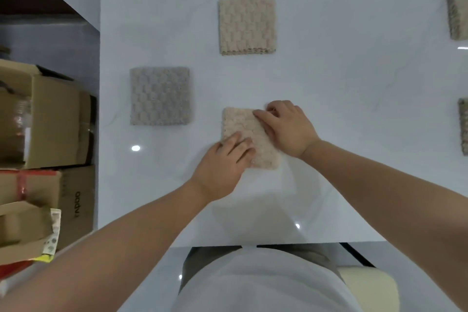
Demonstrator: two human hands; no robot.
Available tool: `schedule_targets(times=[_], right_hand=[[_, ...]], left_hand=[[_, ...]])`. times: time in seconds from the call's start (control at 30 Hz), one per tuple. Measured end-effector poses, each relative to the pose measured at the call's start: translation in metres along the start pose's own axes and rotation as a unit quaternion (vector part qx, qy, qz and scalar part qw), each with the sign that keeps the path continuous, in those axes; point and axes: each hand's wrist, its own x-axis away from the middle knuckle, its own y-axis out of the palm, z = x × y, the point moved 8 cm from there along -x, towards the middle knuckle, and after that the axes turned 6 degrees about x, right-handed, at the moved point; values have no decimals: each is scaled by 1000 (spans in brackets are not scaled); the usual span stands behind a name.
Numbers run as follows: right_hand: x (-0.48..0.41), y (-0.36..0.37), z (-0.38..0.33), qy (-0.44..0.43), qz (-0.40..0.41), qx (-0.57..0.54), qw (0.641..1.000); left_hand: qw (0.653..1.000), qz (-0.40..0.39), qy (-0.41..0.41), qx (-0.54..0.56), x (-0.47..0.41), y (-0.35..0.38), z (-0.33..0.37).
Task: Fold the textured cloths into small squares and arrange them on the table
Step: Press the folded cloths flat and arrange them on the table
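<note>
Pink cloth (249, 138) near bench (354, 83) front edge, folded square. I press left hand (222, 164), right hand (286, 129) flat, fingers spread, gripping nothing. Soft, light, springy; I'd take by edges.

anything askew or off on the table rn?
Only the pinkish cloth under both hands, left hand and right hand: it sits rotated against the table edges, while the beige square and grey square lie straight. No spills or damage visible.
</note>
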Motion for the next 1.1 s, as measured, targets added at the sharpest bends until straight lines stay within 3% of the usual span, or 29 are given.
schedule_targets(times=[0.37, 0.47, 0.57, 0.7, 1.0, 1.1], right_hand=[[2, -8, 12, -78, -28, 16, 996], [-2, -15, 1, -161, -9, 29, 986], [-7, -12, -17, -272, -18, 57, 960], [-15, 15, -24, -360, -63, 112, 924], [-21, 36, -12, -354, -135, 116, 918], [-25, 19, -12, -343, -113, 89, 928]], left_hand=[[999, -11, -43, -3, -4, 1, 23], [996, 24, 66, -59, -2, -5, 43], [975, -14, 202, -90, -4, 4, 58], [963, -119, 222, -93, -18, 28, 47], [959, -161, 222, -71, -19, 47, 43], [960, -148, 234, -36, -23, 29, 44]])
